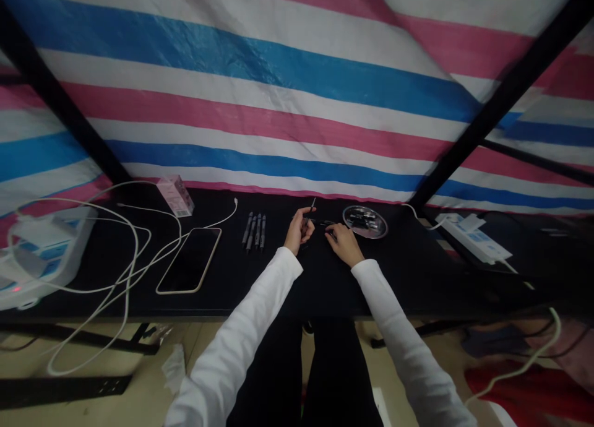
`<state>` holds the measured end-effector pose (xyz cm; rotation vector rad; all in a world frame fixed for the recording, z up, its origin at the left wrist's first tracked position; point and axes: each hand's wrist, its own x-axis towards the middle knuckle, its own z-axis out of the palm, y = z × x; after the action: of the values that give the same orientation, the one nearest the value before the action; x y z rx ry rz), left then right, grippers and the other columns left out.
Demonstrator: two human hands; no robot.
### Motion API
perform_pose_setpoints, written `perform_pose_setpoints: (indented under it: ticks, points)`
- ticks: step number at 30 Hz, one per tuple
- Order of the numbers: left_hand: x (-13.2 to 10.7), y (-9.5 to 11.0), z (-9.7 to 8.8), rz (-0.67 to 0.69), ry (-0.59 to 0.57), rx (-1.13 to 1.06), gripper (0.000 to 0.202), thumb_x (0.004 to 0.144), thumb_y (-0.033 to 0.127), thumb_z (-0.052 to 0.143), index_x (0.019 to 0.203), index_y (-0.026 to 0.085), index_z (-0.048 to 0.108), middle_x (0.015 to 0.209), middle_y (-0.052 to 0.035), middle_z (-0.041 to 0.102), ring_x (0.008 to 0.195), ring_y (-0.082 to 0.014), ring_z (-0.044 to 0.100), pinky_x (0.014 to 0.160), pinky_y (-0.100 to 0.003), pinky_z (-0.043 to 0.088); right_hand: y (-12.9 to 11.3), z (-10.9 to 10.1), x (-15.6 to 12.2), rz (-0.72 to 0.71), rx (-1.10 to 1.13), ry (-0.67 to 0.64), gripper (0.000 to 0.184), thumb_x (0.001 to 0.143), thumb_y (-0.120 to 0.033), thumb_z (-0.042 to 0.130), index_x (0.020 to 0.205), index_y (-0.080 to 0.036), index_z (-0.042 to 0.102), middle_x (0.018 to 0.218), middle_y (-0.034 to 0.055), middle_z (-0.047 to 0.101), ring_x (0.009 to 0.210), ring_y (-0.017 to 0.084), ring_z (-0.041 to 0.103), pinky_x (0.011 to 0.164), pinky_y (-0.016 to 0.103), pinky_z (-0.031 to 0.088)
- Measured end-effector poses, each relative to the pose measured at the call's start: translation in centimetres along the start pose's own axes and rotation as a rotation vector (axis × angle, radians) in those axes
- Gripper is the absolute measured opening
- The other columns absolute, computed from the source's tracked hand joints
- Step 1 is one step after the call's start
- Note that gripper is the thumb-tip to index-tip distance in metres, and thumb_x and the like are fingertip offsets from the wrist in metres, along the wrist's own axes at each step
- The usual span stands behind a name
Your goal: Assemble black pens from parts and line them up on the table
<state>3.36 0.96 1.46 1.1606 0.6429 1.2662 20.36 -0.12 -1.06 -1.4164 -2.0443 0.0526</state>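
My left hand is closed with curled fingers around a thin pen refill, whose pale end points up and away. Close beside it, my right hand rests low over the black table with its fingers bent together; what they pinch is small, dark and hard to make out. Between the hands, a dark slim pen part lies against the black surface. To the left, several grey-black pens stand side by side in a row. A round shiny dish holding dark and clear small parts sits just beyond my right hand.
A phone lies left of the pens, near looping white cables. Farther left are a pink box and a white power strip. Another power strip sits at right. A striped sheet hangs behind the table.
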Motion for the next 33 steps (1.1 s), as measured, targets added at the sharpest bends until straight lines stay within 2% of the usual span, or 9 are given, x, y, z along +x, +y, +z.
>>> perform_pose_setpoints:
  ticks: [3,7,12,17,21,24,26,29,33]
  points:
    - [-0.1,-0.2,-0.1,-0.034,-0.041,0.063,0.036,0.084,0.04,0.034,0.109,0.018,0.046,0.047,0.0078,0.038,0.032,-0.0048,0.022,0.034,-0.017,0.011,-0.5,-0.4,0.0,0.03,0.107,0.107,0.027,0.086,-0.038,0.045,0.101,-0.021,0.059,0.087,0.0077,0.055,0.086,0.022,0.051,0.083,0.038,0.037]
    - [-0.4,-0.6,0.0,-0.05,-0.137,0.236,0.028,0.081,0.029,0.038,0.105,0.018,0.048,0.048,0.0067,0.042,0.038,-0.0057,0.029,0.04,-0.017,0.02,-1.9,-1.0,0.3,0.098,0.534,0.24,0.035,0.092,-0.041,0.03,0.109,-0.024,0.056,0.087,0.004,0.055,0.075,0.015,0.051,0.074,0.031,0.041]
    - [-0.6,-1.1,0.0,0.08,-0.22,0.413,0.027,0.083,0.03,0.042,0.108,0.019,0.046,0.06,0.0046,0.05,0.051,-0.0073,0.041,0.054,-0.02,0.033,-2.3,-1.0,0.6,0.211,0.882,0.198,0.029,0.083,-0.045,0.049,0.082,-0.02,0.063,0.068,-0.0001,0.054,0.059,0.011,0.048,0.06,0.025,0.04]
    - [-0.7,-1.4,0.0,0.239,-0.236,0.594,0.026,0.085,0.03,0.043,0.109,0.019,0.043,0.066,0.0037,0.051,0.06,-0.0092,0.047,0.064,-0.023,0.037,-1.6,-0.4,0.7,0.308,1.154,0.122,0.029,0.08,-0.045,0.054,0.078,-0.018,0.062,0.06,-0.0018,0.051,0.055,0.009,0.047,0.056,0.024,0.038]
    - [-0.7,-1.5,-0.1,0.263,-0.218,0.638,0.027,0.086,0.031,0.044,0.111,0.021,0.043,0.069,0.0031,0.054,0.063,-0.0097,0.049,0.066,-0.023,0.038,-1.5,-0.2,0.8,0.298,1.08,0.084,0.033,0.083,-0.046,0.05,0.088,-0.016,0.063,0.066,-0.0003,0.054,0.056,0.009,0.048,0.058,0.024,0.04]
    - [-0.3,-1.3,-0.5,0.25,-0.106,0.481,0.033,0.086,0.035,0.044,0.115,0.02,0.041,0.072,0.0017,0.056,0.06,-0.0087,0.048,0.061,-0.022,0.038,-1.7,-0.2,0.7,0.246,0.895,0.127,0.036,0.086,-0.045,0.044,0.106,-0.019,0.058,0.076,0.0012,0.055,0.06,0.01,0.049,0.06,0.025,0.042]
    - [0.1,-1.1,-0.9,0.218,-0.02,0.289,0.039,0.085,0.037,0.044,0.119,0.02,0.039,0.074,0.0008,0.057,0.055,-0.0078,0.047,0.053,-0.021,0.035,-1.9,-0.2,0.5,0.153,0.699,0.112,0.034,0.088,-0.042,0.042,0.11,-0.021,0.057,0.084,0.0035,0.055,0.068,0.012,0.051,0.065,0.026,0.044]
    - [0.5,-0.8,-1.4,0.141,0.059,0.061,0.043,0.083,0.038,0.044,0.121,0.019,0.039,0.073,0.0003,0.058,0.046,-0.0062,0.041,0.042,-0.019,0.027,-2.5,0.0,0.0,-0.089,0.414,-0.036,0.029,0.088,-0.035,0.043,0.108,-0.022,0.06,0.094,0.0067,0.054,0.085,0.016,0.053,0.077,0.031,0.044]
    - [0.8,-0.6,-1.4,0.103,0.116,0.073,0.038,0.083,0.041,0.043,0.113,0.018,0.048,0.061,0.0031,0.052,0.04,-0.0051,0.034,0.039,-0.019,0.023,-2.9,0.4,-0.3,-0.266,0.232,-0.179,0.026,0.086,-0.031,0.048,0.107,-0.024,0.062,0.099,0.0072,0.055,0.096,0.018,0.051,0.089,0.035,0.041]
